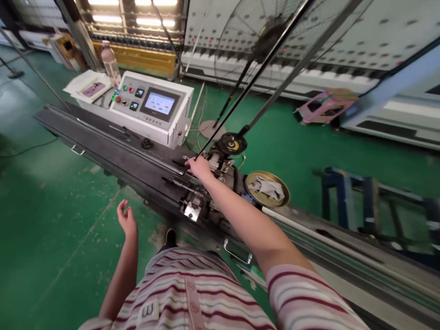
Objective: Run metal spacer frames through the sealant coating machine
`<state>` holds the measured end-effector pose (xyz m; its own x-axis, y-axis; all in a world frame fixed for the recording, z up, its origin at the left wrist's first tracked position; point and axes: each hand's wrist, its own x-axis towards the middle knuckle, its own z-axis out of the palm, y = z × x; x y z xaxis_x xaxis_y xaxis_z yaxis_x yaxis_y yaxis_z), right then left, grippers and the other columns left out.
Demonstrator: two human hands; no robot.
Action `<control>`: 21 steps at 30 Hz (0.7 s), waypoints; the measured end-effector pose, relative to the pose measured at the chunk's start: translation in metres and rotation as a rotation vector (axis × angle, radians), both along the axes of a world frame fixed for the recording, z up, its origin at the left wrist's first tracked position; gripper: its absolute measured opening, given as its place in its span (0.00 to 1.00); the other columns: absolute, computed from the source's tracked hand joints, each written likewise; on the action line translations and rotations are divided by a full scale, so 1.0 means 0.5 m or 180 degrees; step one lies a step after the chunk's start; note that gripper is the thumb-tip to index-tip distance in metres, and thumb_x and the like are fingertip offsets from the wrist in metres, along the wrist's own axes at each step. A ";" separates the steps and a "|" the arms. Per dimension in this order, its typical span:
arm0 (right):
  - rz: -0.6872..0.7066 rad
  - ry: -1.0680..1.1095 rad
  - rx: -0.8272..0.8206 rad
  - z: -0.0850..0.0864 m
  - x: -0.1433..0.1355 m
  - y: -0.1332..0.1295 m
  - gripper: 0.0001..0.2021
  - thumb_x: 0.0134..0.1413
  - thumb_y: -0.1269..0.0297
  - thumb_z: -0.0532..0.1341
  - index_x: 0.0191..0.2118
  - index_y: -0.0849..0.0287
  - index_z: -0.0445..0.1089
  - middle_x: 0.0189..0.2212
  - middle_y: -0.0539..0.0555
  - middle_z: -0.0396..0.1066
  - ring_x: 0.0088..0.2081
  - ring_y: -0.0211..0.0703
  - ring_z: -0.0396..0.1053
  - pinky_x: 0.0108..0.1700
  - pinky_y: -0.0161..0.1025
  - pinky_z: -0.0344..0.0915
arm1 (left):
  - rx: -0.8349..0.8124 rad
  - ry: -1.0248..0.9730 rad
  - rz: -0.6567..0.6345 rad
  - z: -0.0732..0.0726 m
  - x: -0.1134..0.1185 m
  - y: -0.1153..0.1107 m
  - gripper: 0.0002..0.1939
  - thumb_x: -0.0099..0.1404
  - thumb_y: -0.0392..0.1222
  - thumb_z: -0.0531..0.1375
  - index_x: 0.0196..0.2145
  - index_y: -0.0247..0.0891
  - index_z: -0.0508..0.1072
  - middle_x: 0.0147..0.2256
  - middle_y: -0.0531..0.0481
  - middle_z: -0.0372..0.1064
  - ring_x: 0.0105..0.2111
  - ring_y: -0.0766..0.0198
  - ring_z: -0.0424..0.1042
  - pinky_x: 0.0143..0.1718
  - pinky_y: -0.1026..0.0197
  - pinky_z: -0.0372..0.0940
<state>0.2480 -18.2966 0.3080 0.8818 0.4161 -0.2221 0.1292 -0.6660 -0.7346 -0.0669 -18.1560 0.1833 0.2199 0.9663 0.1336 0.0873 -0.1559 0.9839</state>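
My right hand [198, 167] reaches over a long black machine bed [130, 167]. Its fingers are pressed together at the machine head [218, 167], beside a thin dark rod; what they hold, if anything, is too small to make out. Just right of that hand is a round black disc with a yellow mark [232, 144]. Below the hand sits a shiny metal block [192, 210] on the carriage. My left hand [127, 219] hangs in the air in front of the machine, fingers apart and curved, with nothing in it.
A white control box [129, 114] with a lit screen [159, 103] stands behind the bed, a bottle [110, 63] beside it. A round gold tray [252, 178] holds pale cloth scraps. Farther back are a fan [271, 39], a pink stool [321, 106] and blue metal frames [340, 195].
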 end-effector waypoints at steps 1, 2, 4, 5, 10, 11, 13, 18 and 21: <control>0.0004 0.0040 0.0104 0.005 -0.008 0.027 0.17 0.59 0.68 0.52 0.38 0.66 0.78 0.37 0.58 0.78 0.37 0.40 0.77 0.51 0.37 0.69 | -0.0033 -0.0020 -0.0051 0.003 -0.006 0.001 0.20 0.63 0.42 0.59 0.53 0.39 0.67 0.53 0.40 0.68 0.55 0.56 0.67 0.59 0.50 0.60; 0.0003 0.0085 0.0214 0.013 -0.017 0.049 0.17 0.59 0.68 0.52 0.38 0.66 0.78 0.37 0.58 0.78 0.37 0.39 0.76 0.51 0.38 0.69 | -0.0075 -0.0032 -0.0108 0.005 -0.013 0.003 0.20 0.63 0.42 0.58 0.53 0.40 0.67 0.53 0.40 0.67 0.56 0.55 0.66 0.59 0.50 0.60; -0.0002 0.0163 0.0414 0.036 -0.039 0.076 0.17 0.58 0.68 0.51 0.37 0.66 0.78 0.37 0.57 0.78 0.35 0.39 0.76 0.48 0.38 0.71 | -0.0191 -0.0033 -0.0198 0.008 -0.033 0.005 0.19 0.64 0.43 0.58 0.53 0.41 0.67 0.55 0.40 0.66 0.58 0.54 0.65 0.59 0.50 0.60; -0.0017 0.0206 0.0516 0.051 -0.051 0.078 0.16 0.58 0.68 0.52 0.37 0.66 0.78 0.36 0.57 0.78 0.34 0.39 0.76 0.46 0.38 0.72 | -0.0251 -0.0017 -0.0234 0.008 -0.047 0.005 0.19 0.64 0.44 0.57 0.53 0.42 0.66 0.55 0.40 0.65 0.58 0.53 0.65 0.59 0.50 0.61; -0.0166 0.0576 0.1231 0.150 -0.141 -0.012 0.10 0.48 0.66 0.57 0.29 0.64 0.76 0.33 0.57 0.77 0.29 0.40 0.75 0.36 0.36 0.76 | -0.0379 0.0085 -0.0239 0.001 -0.157 -0.006 0.17 0.64 0.44 0.57 0.51 0.44 0.68 0.54 0.40 0.67 0.58 0.50 0.65 0.58 0.47 0.62; -0.0180 0.0656 0.1317 0.170 -0.166 -0.046 0.09 0.47 0.66 0.58 0.28 0.63 0.75 0.31 0.57 0.77 0.28 0.40 0.75 0.35 0.36 0.76 | -0.0371 0.0070 -0.0205 0.004 -0.186 -0.011 0.17 0.63 0.44 0.57 0.51 0.44 0.68 0.54 0.40 0.68 0.57 0.50 0.66 0.57 0.47 0.62; -0.0209 0.0817 0.1387 0.203 -0.228 -0.124 0.09 0.45 0.65 0.59 0.27 0.63 0.75 0.29 0.57 0.76 0.28 0.42 0.75 0.35 0.36 0.76 | -0.0319 0.0004 -0.0103 0.015 -0.250 -0.028 0.18 0.63 0.44 0.57 0.51 0.44 0.68 0.54 0.41 0.68 0.57 0.50 0.66 0.57 0.47 0.62; -0.0253 0.1037 0.1132 0.201 -0.442 -0.371 0.12 0.39 0.57 0.60 0.25 0.60 0.76 0.30 0.59 0.77 0.30 0.48 0.77 0.35 0.40 0.77 | -0.0058 -0.0043 0.0105 0.044 -0.441 -0.117 0.18 0.64 0.43 0.57 0.52 0.42 0.68 0.54 0.40 0.68 0.56 0.51 0.66 0.57 0.46 0.62; -0.0245 0.1045 0.0975 0.125 -0.587 -0.548 0.16 0.36 0.50 0.61 0.25 0.59 0.77 0.32 0.61 0.78 0.31 0.52 0.77 0.35 0.44 0.77 | 0.0082 -0.0026 0.0150 0.054 -0.574 -0.197 0.18 0.63 0.41 0.57 0.51 0.40 0.69 0.54 0.40 0.67 0.55 0.52 0.67 0.56 0.46 0.62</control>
